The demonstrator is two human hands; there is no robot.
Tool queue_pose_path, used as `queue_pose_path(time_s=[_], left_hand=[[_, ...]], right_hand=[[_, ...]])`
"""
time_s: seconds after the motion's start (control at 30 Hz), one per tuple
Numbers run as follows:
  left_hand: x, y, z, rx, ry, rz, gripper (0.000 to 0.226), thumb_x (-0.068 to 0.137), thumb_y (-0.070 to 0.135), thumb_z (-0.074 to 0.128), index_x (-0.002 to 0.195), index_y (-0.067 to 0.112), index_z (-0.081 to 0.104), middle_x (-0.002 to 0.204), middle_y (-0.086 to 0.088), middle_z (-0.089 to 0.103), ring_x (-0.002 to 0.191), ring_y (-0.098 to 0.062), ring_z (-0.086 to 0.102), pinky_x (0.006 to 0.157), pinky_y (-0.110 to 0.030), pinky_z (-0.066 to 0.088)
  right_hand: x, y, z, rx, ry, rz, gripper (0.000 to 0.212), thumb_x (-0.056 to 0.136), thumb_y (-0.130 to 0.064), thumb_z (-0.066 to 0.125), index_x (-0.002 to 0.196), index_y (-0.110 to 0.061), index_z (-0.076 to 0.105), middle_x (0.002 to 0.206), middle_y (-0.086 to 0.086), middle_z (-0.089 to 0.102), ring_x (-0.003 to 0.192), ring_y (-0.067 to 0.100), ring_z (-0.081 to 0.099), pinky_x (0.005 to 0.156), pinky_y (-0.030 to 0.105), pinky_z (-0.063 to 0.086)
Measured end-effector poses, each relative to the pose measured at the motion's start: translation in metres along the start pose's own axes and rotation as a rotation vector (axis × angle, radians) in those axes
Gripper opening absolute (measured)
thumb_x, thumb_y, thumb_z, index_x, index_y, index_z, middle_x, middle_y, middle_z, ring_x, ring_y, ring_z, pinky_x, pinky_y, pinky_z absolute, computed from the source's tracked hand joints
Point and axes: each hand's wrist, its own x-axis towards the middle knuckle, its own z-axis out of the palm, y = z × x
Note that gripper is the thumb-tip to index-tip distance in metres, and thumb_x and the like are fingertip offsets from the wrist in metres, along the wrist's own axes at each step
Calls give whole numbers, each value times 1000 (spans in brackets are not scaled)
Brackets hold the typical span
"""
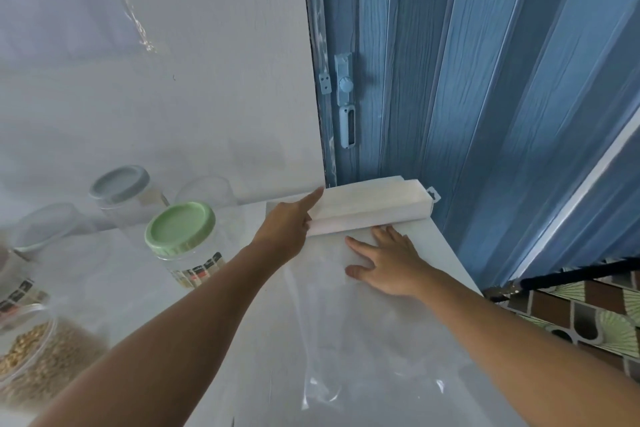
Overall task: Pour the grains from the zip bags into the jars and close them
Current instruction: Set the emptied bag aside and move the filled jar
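Both hands flat on bag stock, far right corner of the white tabletop (214,340).
Left hand (287,230): arm extended toward 1 o'clock, index straight, tip touching the left end of the folded white stack of zip bags (374,206); nothing pinched. Right hand (384,263): fingers spread, palm down on a clear flat plastic zip bag (346,340). Green-lidded clear jar (183,239) at 9 o'clock of the left hand; open grain-filled jar (31,357) at 8 o'clock, lower left.

a pale wall (207,80) stands beyond the hands, a blue folding door (467,80) right of them, patterned floor (595,315) lower right.
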Motion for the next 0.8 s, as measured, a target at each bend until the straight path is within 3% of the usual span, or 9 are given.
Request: queue_pose_path(time_s=[0.2, 0.3, 0.37, 0.47, 0.57, 0.67, 0.8], left_hand=[[-2, -12, 10, -42, -30, -59, 62, 104, 9, 50, 159, 36, 38, 113, 1, 69, 101, -15, 50, 88, -25, 44], [1, -12, 11, -9, -37, -62, 59, 103, 9, 50, 156, 33, 43, 114, 0, 70, 104, -19, 53, 94, -31, 50], [2, -13, 14, 7, -53, -52, 60, 102, 8, 52, 156, 32, 43, 115, -1, 70, 109, -23, 59, 99, -36, 53], [3, -18, 20, 19, -70, -48, 65, 103, 11, 55, 159, 37, 36, 121, -1, 69, 111, -24, 62, 99, -37, 53], [4, -23, 25, 4, -55, -55, 64, 105, 11, 51, 160, 38, 33, 122, -2, 69, 110, -24, 62, 98, -36, 53], [2, -16, 23, 61, -78, -47, 74, 103, 15, 59, 164, 34, 22, 138, -8, 60, 124, -28, 55, 105, -37, 47], [-31, 9, 18, 116, 31, 26, 83, 102, 41, 62, 166, 27, 11, 163, -8, 30, 148, -29, 28, 120, -44, 32]], right_hand=[[-7, -2, -6, 81, 76, 19, 75, 94, -75, 49, 160, -50, 26, 173, 3, 8, 160, 27, 3, 129, 50, 6], [-20, -8, -17, -6, 148, 36, 71, 93, -74, 52, 158, -50, 32, 160, 4, 28, 148, 26, 25, 124, 43, 20], [-26, -11, -19, -37, 115, 32, 78, 90, -80, 50, 158, -52, 27, 156, 3, 32, 145, 26, 29, 121, 44, 23], [-31, -10, -10, -21, -65, 31, 94, 82, -91, 45, 161, -54, 10, 171, 5, 11, 158, 29, 9, 127, 52, 11], [-29, -6, -2, -44, -95, 11, 97, 83, -91, 43, 161, -54, -2, 174, 2, -14, 160, 28, -15, 129, 53, -3], [-23, -5, -4, -51, -74, -2, 98, 83, -91, 43, 161, -54, -3, 174, 2, -18, 159, 27, -19, 128, 54, -8], [-26, -3, -10, -63, -74, -7, 94, 86, -91, 37, 162, -51, 0, 175, 3, -12, 160, 27, -16, 126, 55, -13]])
